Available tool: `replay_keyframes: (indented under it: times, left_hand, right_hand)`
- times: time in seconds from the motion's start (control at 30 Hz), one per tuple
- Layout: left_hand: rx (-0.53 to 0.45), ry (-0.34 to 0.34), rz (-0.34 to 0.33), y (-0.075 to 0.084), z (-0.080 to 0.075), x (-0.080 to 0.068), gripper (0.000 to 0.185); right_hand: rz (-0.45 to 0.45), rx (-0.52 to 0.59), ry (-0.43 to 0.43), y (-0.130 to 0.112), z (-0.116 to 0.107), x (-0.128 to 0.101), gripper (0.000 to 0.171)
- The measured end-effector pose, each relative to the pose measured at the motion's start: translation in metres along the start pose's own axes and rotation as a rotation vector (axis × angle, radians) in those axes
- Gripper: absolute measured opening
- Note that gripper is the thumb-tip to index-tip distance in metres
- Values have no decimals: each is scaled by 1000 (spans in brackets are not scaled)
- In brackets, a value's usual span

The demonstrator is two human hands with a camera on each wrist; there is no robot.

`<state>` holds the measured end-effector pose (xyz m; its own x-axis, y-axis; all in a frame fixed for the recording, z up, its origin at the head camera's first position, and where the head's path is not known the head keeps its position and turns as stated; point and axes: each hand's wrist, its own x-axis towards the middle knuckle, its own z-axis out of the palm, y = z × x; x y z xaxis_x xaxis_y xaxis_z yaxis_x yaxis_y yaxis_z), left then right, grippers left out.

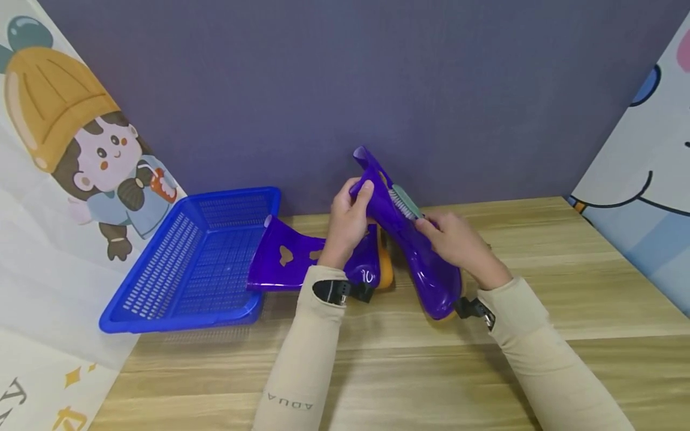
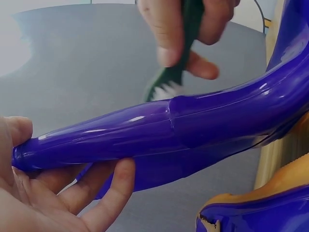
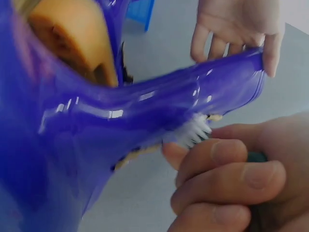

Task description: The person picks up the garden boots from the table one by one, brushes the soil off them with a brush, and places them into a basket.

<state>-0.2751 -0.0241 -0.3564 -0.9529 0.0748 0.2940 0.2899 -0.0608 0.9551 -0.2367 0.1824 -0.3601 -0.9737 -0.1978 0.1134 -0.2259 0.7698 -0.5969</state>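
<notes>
The left hand (image 1: 347, 221) grips the upper shaft of a purple boot (image 1: 415, 251), thumb over the top edge and fingers curled beneath it, holding the boot tilted above the wooden surface (image 1: 566, 287) with its toe low, near the right wrist. In the left wrist view the same hand (image 2: 58, 193) wraps the glossy shaft (image 2: 193, 130) from below. The right hand (image 1: 458, 242) is curled round the handle of a small green brush (image 1: 405, 202), whose white bristles press against the side of the shaft. The right wrist view shows those bristles (image 3: 195, 130) touching the boot (image 3: 120, 121), with the holding fingers (image 3: 227, 154) just beside them and the left hand (image 3: 236, 24) clasping the rim beyond. A second purple boot (image 1: 302, 260) lies on its side on the surface, behind the left forearm, its shaft pointing toward a blue basket (image 1: 178, 299) and resting just at the basket's near corner. The basket stands at the left of the surface, against a cartoon panel (image 1: 81, 149). Both arms wear beige sleeves (image 1: 307, 353) with a dark strap at each wrist.
</notes>
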Motion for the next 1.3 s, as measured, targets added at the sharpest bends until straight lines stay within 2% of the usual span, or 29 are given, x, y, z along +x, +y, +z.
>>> replay_keyframes:
  times: [0.13,0.2,0.37,0.47,0.57,0.7,0.93,1.13,1.3]
  left_hand:
    - [19,11,1,-1,0,0,31]
    - [22,10,4,-2,1,0,31]
    - [18,-9,21,0,4,-1,31]
    - [39,-15,36,0,6,-2,32]
    - [58,-19,49,0,7,-2,32]
    - [49,-16,57,-1,7,-1,31]
    - [25,-4,37,0,4,-2,30]
    - [16,-3,23,0,4,-1,31]
    - [9,-5,26,-1,3,1,31]
  right_hand:
    - [36,-46,-19,5,-5,0,37]
    - [40,-37,19,6,-8,-1,41]
    - [-18,107,173,1,-11,-2,48]
    - [-48,202,186,-4,-7,-1,44]
    - [-53,193,156,-7,-3,0,42]
    - [-35,87,113,-4,-1,2,41]
    - [40,-28,-24,7,-8,2,40]
    - [54,-35,-117,15,-25,-3,45]
    - [78,1,-129,18,-41,-9,54]
